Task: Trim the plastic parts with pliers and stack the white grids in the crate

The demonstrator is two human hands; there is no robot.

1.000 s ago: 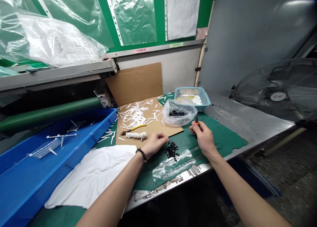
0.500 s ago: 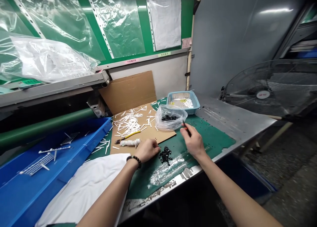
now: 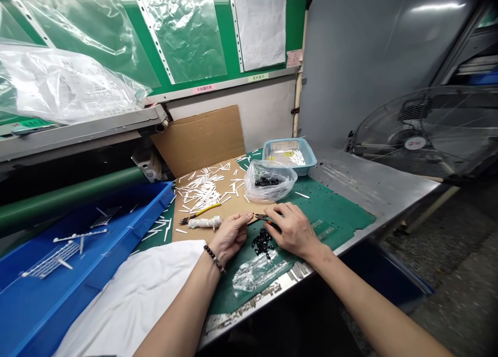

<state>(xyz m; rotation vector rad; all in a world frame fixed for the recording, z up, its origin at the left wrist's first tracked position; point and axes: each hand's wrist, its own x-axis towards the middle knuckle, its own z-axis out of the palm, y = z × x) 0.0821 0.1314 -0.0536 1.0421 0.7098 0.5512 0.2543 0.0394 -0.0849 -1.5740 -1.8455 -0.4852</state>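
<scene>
Over the front of the green mat, my left hand [image 3: 231, 236] is closed, thumb and finger pinching something too small to make out. My right hand [image 3: 293, 230] is wrapped round small cutting pliers [image 3: 263, 217] with dark jaws and a bit of orange-red on the handle. The jaws point left, right at my left fingertips. Just below them lies a loose pile of small black parts [image 3: 263, 243]. Beyond my hands, an open clear plastic bag [image 3: 272, 192] holds more black parts. Many thin white sticks [image 3: 204, 192] are scattered over the cardboard [image 3: 233, 209].
A yellow-handled tool [image 3: 208, 209] and a white wrapped piece [image 3: 205, 222] lie left of my hands. Behind the bag stands a light-blue basket [image 3: 311, 162]. At left are a blue tray [image 3: 50, 315] and white cloth [image 3: 143, 279]; a fan [image 3: 414, 142] stands at right.
My right hand has come left and turned, bringing the pliers to my left fingertips. The left hand has lifted and turned slightly. A white stick now shows on the mat right of the bag.
</scene>
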